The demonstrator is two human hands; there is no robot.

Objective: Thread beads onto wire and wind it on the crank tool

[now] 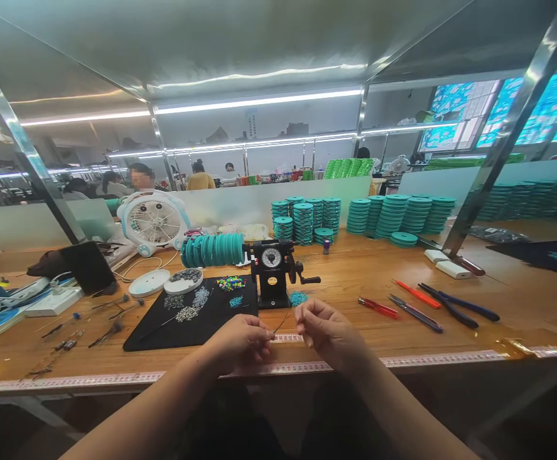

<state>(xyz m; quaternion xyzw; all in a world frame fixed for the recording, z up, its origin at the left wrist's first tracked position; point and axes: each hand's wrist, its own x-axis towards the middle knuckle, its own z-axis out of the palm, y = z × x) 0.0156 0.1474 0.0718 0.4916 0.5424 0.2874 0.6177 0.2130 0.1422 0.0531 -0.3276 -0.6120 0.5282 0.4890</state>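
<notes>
My left hand [244,340] is closed in a pinch at the front of the bench, on a thin dark strand [283,321] like line or wire. The strand rises from the fingertips toward my right hand [325,329], whose fingers are also pressed together; what they hold is too small to make out. Just beyond both hands stands a black hand-crank winder [273,281] with a round dial and teal spools [213,250] on its shaft. Beside its base lies a small pile of teal pieces [299,298].
A black mat [163,329] at left carries beads [231,283] and metal bits. At right lie a red-handled tool [377,307], a cutter knife [415,313], an orange tool [417,293] and pliers [455,305]. Teal spool stacks [393,216] and a white fan [154,220] stand behind.
</notes>
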